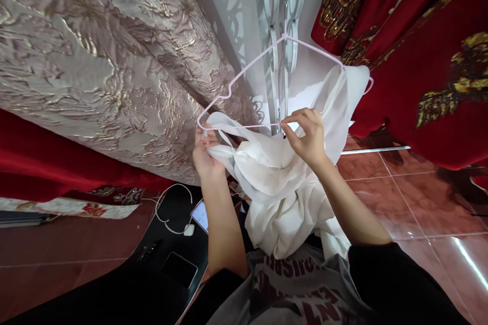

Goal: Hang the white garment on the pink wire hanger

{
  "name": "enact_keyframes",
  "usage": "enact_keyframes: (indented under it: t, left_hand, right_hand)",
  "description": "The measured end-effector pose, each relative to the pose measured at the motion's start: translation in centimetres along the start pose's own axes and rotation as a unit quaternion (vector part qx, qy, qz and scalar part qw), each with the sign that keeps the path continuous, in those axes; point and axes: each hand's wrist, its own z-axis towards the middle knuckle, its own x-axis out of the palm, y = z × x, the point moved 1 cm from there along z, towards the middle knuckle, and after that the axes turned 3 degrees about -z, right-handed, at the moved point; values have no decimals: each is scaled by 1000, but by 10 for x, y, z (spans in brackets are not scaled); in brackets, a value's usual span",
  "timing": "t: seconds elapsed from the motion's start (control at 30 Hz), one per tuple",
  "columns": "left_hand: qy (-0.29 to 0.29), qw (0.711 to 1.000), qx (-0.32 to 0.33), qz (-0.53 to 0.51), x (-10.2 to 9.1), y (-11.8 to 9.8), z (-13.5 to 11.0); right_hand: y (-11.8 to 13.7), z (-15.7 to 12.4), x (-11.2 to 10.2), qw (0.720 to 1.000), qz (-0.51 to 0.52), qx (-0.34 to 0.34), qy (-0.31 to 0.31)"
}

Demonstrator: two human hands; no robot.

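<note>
Nearest us is our grey shirt (290, 289), with white folds falling against its top. To the left hangs a big pale patterned cloth (114, 61); to the right, a red cloth (427, 71) with gold trim. Low on the left is a black table (110, 289).

Between our arms we have the white garment (290, 213), draped over the right corner of a pink hanger (255, 61) and bunched at its left corner. We judge it light, soft and slippery, thin enough to snag, and best held by the gathered loops near that corner. The hanger seems slim and stiff, surest by its bottom bar.

Our right hand (308, 132) pinches that bar between thumb and forefinger. Our left hand (208, 155) is half curled at the left corner, fingers against the garment; we cannot tell whether it grips.

Near the table's right edge lie a dark phone (180, 270), a lit phone (200, 215) and, just beside that one, a white charger (189, 229).
</note>
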Motion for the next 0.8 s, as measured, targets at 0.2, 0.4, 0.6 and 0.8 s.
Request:
enact_keyframes:
  t: [0.2,0.4,0.6,0.8]
  left_hand:
    - [-15,990,-113,-83,67,11,-26]
    - [27,995,-45,-89,98,-7,-40]
    - [-37,997,67,7,110,-5,-48]
    - [-48,992,108,52,113,4,-50]
  right_hand:
    - [4,-1,2,1000,7,5,-6]
    - [11,0,-16,998,63,-10,31]
    - [-14,7,-54,971,-94,96,-199]
    - [-64,23,-61,967,-152,177,-100]
